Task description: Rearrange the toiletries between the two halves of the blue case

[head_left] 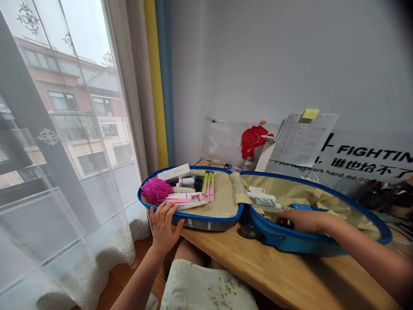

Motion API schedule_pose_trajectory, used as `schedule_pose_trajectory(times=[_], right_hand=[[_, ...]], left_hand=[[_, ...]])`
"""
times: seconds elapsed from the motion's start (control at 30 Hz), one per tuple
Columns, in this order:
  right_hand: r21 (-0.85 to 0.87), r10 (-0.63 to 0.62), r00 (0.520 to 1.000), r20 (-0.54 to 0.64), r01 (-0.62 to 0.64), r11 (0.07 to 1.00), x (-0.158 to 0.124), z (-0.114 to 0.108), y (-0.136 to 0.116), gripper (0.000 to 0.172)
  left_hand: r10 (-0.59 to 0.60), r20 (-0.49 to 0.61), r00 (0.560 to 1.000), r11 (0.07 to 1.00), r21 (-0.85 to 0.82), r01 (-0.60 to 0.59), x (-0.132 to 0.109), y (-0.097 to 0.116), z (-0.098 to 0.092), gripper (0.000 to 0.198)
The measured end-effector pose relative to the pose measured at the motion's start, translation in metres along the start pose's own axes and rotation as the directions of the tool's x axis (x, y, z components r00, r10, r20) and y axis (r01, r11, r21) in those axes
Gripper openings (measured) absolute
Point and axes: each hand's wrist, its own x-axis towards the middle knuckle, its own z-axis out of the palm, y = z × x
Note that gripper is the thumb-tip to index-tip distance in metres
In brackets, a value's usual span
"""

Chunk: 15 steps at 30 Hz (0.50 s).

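An open blue suitcase (280,239) lies on the wooden desk, its two beige-lined halves side by side. My left hand (164,224) rests over the front rim of the left half, fingers spread. Just beyond its fingertips are white and pink tubes (185,197), and a magenta bath puff (157,190) sits at the left end. Inside the right half, my right hand (303,220) curls downward around a small dark item (286,223), mostly hidden by the fingers and rim. White tubes (263,199) and a blue object (303,207) lie close to that hand.
The left half also holds a white box (174,173) and pink-green packets (209,185). Papers (305,137) are clipped up behind the suitcase. A sheer curtain (80,172) hangs at the left, and dark clutter (387,196) stands at the right.
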Motion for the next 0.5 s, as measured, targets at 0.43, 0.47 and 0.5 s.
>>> schedule_pose_trajectory(times=[0.43,0.47,0.5], right_hand=[[0.209,-0.127,0.978,-0.164,0.160,0.965,-0.021,-0.083,-0.021,0.060],[0.211,-0.158,0.968,-0.193,0.198,0.957,-0.018,-0.088,-0.039,0.063],[0.200,-0.208,0.956,-0.206,0.249,0.948,-0.013,-0.090,-0.061,0.065]], left_hand=[[0.034,-0.042,0.999,0.999,-0.028,-0.035,0.002,0.001,0.001,0.046],[0.025,-0.048,0.999,0.998,-0.052,-0.028,0.002,0.001,0.001,0.049],[0.014,-0.054,0.998,0.997,-0.078,-0.019,0.003,0.000,0.001,0.053]])
